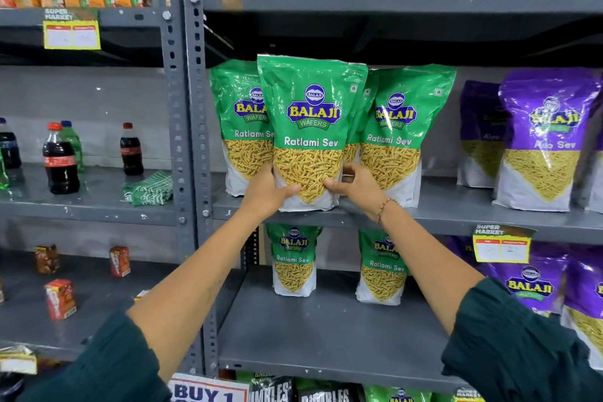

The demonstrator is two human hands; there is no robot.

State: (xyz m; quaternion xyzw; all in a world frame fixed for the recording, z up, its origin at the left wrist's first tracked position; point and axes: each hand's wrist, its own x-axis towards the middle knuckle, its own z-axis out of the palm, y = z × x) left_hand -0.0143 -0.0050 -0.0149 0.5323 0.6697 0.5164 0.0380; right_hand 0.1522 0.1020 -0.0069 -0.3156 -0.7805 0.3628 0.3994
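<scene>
So, both hands are clamped on the same thing: the left hand (267,192) and the right hand (355,188) each grip a lower corner of a glossy green plastic Ratlami Sev snack pouch (310,127), thumbs on the front, fingers wrapped round behind. There's a thin beaded bracelet (386,206) on the right wrist. The pouch is upright in the middle of the frame, its bottom at the front lip of the grey metal shelf (440,215); I can't tell if it's actually resting there. Just behind it sit two matching green pouches, one to the left (238,127) and one to the right (394,140). Further right are purple Aloo Sev pouches (548,140), and over on the left, dark cola bottles (60,160).
</scene>
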